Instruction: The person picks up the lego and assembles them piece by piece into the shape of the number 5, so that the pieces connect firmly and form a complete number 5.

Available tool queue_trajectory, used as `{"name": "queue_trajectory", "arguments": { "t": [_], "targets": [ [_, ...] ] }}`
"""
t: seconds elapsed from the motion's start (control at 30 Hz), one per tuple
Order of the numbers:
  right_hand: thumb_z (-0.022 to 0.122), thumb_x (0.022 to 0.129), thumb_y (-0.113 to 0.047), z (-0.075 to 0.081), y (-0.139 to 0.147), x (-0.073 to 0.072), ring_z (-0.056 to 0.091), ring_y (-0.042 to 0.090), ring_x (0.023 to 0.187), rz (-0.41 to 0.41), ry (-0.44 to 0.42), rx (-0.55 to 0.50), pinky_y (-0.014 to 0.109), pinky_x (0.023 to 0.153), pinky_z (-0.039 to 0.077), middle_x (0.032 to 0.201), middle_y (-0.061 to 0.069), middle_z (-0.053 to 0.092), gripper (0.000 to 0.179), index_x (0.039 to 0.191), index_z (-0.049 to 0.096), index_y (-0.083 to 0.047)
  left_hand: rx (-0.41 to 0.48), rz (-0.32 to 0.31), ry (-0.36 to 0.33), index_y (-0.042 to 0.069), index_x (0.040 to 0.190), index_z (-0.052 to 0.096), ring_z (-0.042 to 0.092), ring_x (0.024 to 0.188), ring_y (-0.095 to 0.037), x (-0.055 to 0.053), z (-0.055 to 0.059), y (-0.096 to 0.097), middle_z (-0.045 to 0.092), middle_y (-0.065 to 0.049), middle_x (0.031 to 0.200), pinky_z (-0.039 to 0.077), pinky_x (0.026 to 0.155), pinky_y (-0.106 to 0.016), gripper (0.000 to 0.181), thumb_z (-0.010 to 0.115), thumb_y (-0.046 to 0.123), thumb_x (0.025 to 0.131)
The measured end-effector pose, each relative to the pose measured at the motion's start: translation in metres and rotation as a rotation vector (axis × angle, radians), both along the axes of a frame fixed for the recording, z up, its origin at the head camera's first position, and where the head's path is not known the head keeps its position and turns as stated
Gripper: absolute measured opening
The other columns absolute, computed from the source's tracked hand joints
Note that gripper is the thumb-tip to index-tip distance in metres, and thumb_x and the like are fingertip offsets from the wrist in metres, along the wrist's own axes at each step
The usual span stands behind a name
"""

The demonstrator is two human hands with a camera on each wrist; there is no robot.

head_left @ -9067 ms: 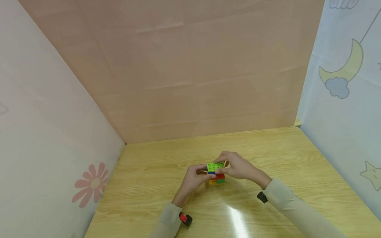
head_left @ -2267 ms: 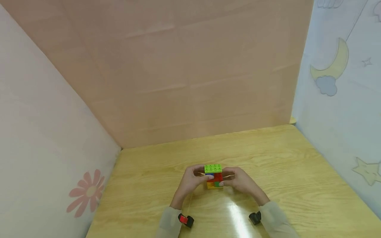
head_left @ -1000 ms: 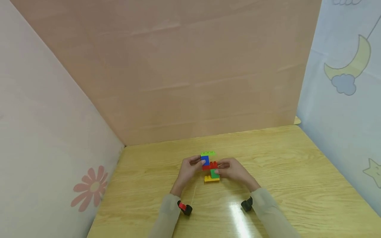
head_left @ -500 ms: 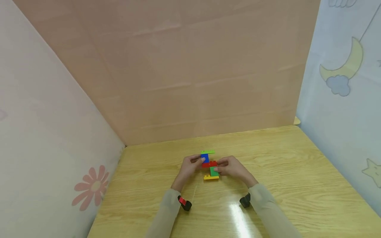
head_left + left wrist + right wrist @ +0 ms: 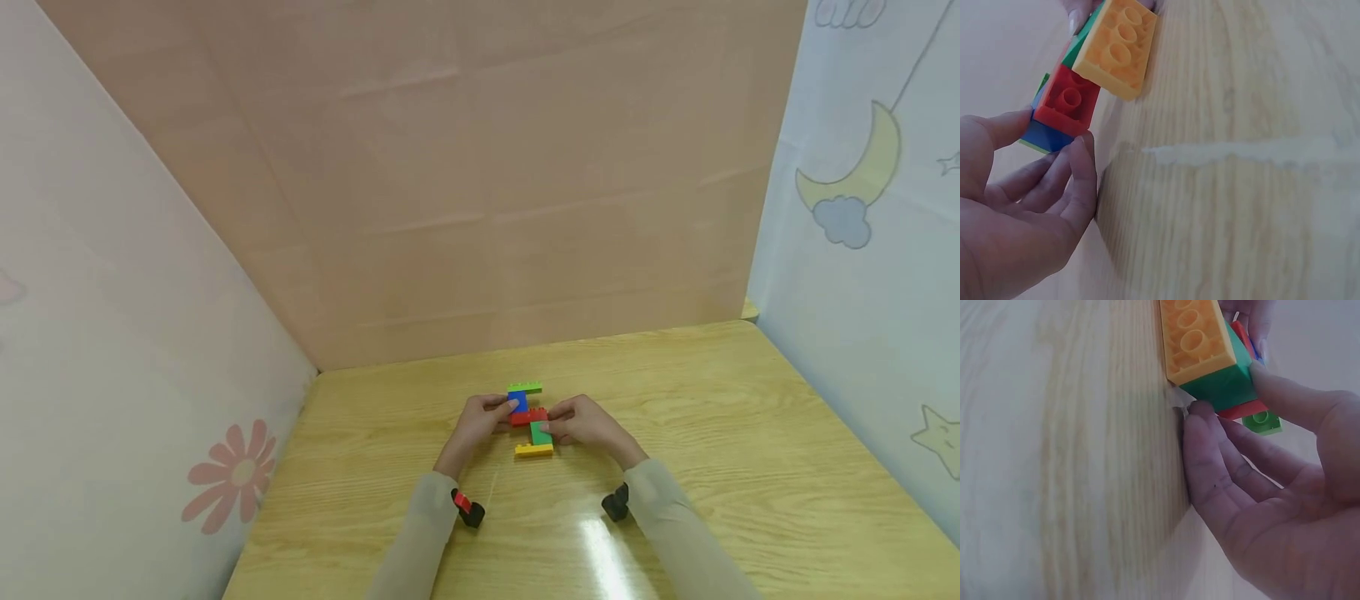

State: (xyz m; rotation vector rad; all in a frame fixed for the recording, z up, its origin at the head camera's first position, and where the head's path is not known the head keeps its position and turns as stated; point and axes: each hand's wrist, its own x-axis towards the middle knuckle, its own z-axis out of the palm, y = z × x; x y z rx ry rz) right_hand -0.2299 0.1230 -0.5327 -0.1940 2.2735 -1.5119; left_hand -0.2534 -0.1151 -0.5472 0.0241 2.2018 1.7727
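Observation:
Toy building bricks are joined in a zigzag stack in front of me. From the far end it runs lime-green brick (image 5: 525, 387), blue brick (image 5: 519, 397), red brick (image 5: 529, 417), green brick (image 5: 539, 437) and yellow brick (image 5: 533, 451). My left hand (image 5: 474, 425) pinches the blue brick at its left side, thumb in front. On the other side my right hand (image 5: 590, 422) pinches the green brick. Both wrist views show the hollow underside of the yellow brick (image 5: 1116, 50), so the stack is tipped, its side face towards my head.
A wood-grain table (image 5: 375, 467) lies beneath the hands, with a bright glare streak near its front. A brown sheet (image 5: 480, 208) stands behind it. Pale printed walls close in the left (image 5: 135, 333) and right sides (image 5: 862, 317). Each wrist carries a black strap camera mount.
Earlier my right hand was on the lime-green top brick of the upright stack, then moved down to the green one. The stack has since tipped back; the last half second shows only slight movement.

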Motion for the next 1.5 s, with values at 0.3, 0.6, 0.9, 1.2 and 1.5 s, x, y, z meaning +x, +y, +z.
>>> {"name": "queue_trajectory", "arguments": {
  "t": [0.3,0.6,0.9,1.2,1.5],
  "targets": [
    [0.073,0.100,-0.023,0.0016,-0.0032,0.0006,0.075,0.022,0.091,0.007,0.032,0.026,0.039,0.082,0.066,0.119,0.023,0.075,0.049,0.133,0.064,0.013,-0.056,0.005,0.010,0.002,0.139,0.067,0.073,0.098,-0.016,-0.0013,0.0003,-0.0005,0.075,-0.012,0.123,0.064,0.091,-0.035,0.052,0.069,0.039,0.103],
    [0.072,0.101,-0.026,-0.0020,-0.0040,-0.0019,0.073,0.018,0.084,0.018,0.061,0.024,0.037,0.076,0.065,0.106,0.017,0.079,0.041,0.125,0.072,0.008,-0.120,0.017,0.010,0.003,0.133,0.072,0.075,0.099,-0.015,-0.0041,0.0031,0.0008,0.075,-0.012,0.125,0.065,0.088,-0.031,0.045,0.069,0.037,0.103],
    [0.072,0.101,-0.021,-0.0036,-0.0052,-0.0014,0.072,0.019,0.079,0.008,0.059,-0.008,0.037,0.073,0.065,0.098,0.015,0.079,0.033,0.119,0.075,0.007,-0.173,0.038,-0.003,0.001,0.127,0.074,0.075,0.089,-0.013,-0.0056,0.0038,0.0050,0.076,-0.012,0.116,0.065,0.080,-0.029,0.040,0.068,0.033,0.104],
    [0.070,0.102,-0.018,-0.0046,-0.0067,-0.0003,0.068,0.017,0.074,-0.031,0.045,-0.015,0.036,0.072,0.064,0.091,0.011,0.077,0.027,0.115,0.077,0.005,-0.184,0.032,0.009,-0.001,0.121,0.076,0.071,0.080,-0.012,-0.0054,0.0043,0.0059,0.076,-0.012,0.108,0.065,0.076,-0.028,0.032,0.066,0.025,0.105],
    [0.069,0.102,-0.018,-0.0032,-0.0066,0.0023,0.070,0.017,0.077,-0.035,0.031,-0.008,0.035,0.074,0.065,0.098,0.016,0.077,0.033,0.123,0.073,0.007,-0.152,0.026,0.031,-0.004,0.123,0.074,0.071,0.073,-0.012,-0.0037,0.0042,0.0054,0.077,-0.014,0.104,0.065,0.071,-0.028,0.031,0.065,0.020,0.106]
  ]
}}
